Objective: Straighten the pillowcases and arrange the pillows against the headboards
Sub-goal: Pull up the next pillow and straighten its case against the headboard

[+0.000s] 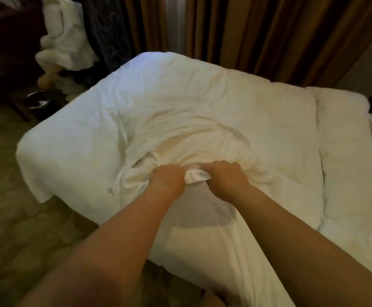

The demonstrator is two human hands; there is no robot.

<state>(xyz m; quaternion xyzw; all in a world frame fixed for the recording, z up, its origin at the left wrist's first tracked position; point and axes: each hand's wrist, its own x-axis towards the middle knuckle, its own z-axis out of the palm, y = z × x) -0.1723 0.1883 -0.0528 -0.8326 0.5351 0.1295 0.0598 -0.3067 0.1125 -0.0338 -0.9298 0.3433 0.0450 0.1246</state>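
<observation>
head view looks down at a white bed [74,138] whose corner juts toward the patterned carpet [14,218] on the left. both bare forearms reach forward over the mattress. the left hand [166,179] and the right hand [224,175] sit close together, each curled into a fist on bunched white fabric of a pillowcase [198,151], with a small fold of the cloth poking out between the two fists. the pillowcase lies on the middle of the bed, its fabric gathered into creases that fan out from the hands, and a small label [138,163] shows on its left edge. whether a pillow is inside it cannot be told. a thick white duvet [347,162] lies rumpled along the right side of the bed, just beside the pillowcase. behind the bed hang brown curtains [269,29]. in the far left corner a heap of white linen [63,41] rests on dark furniture, and a dark round bin [35,101] stands on the floor below it, well apart from the hands.
</observation>
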